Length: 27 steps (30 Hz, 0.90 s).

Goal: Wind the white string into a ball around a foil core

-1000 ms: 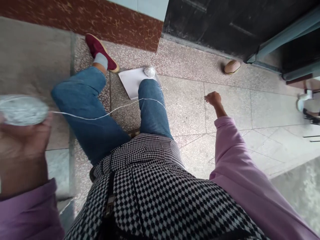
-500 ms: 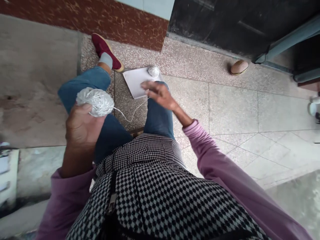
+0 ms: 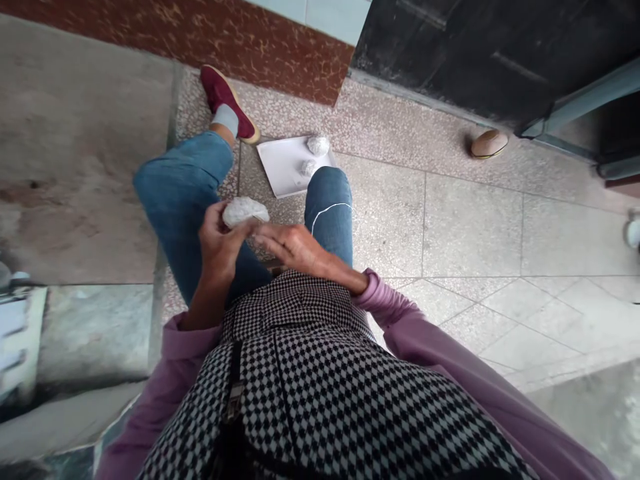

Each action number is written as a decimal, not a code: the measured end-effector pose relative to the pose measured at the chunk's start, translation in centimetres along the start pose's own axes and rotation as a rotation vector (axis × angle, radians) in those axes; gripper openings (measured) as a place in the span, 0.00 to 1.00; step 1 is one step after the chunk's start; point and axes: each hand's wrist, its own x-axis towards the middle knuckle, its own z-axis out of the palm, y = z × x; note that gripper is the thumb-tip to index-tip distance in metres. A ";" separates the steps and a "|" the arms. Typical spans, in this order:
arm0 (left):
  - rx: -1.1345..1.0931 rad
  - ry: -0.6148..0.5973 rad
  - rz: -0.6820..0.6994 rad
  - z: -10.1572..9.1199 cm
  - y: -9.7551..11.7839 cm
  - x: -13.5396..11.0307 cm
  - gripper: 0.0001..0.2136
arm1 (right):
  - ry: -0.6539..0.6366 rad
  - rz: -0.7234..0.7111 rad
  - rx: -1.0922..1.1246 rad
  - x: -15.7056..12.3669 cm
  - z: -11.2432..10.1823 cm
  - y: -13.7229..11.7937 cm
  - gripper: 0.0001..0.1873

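My left hand is closed around a ball of white yarn, held above the gap between my legs. My right hand reaches across to it, fingertips by the left thumb and fingers close together, slightly blurred. A loose strand of yarn curves over my right knee and runs behind the right hand, which seems to pinch it; the pinch point is hardly visible. On the floor beyond, a flat white tray carries two smaller white balls, one partly beside my knee.
My red shoe stands left of the tray. A brown-and-tan rounded object lies on the tiled floor near a dark door. A red-brown wall base runs along the far side.
My left hand has brought the yarn ball right and closer to my right hand, which has moved left to meet it. The strand now lies over my right knee; a second ball shows on the tray.
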 end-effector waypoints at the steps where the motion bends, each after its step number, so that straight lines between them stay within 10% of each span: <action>1: 0.041 -0.044 -0.013 0.0 -0.3 -0.2 0.36 | 0.050 -0.016 -0.025 0.5 -1.5 0.0 0.18; 6: -0.014 -0.242 -0.104 0.2 -0.2 -1.0 0.32 | 0.230 0.102 0.040 3.6 -5.7 1.7 0.32; 13: -0.390 -0.346 -0.307 1.7 0.9 -2.6 0.31 | 0.343 0.380 0.379 3.0 0.1 3.0 0.46; 20: -0.370 -0.316 -0.328 2.7 2.5 -1.9 0.23 | 0.427 0.454 0.405 2.5 0.3 2.6 0.32; 27: -0.289 -0.095 -0.184 3.6 0.4 -0.5 0.26 | 0.215 0.445 0.280 0.1 1.3 0.7 0.24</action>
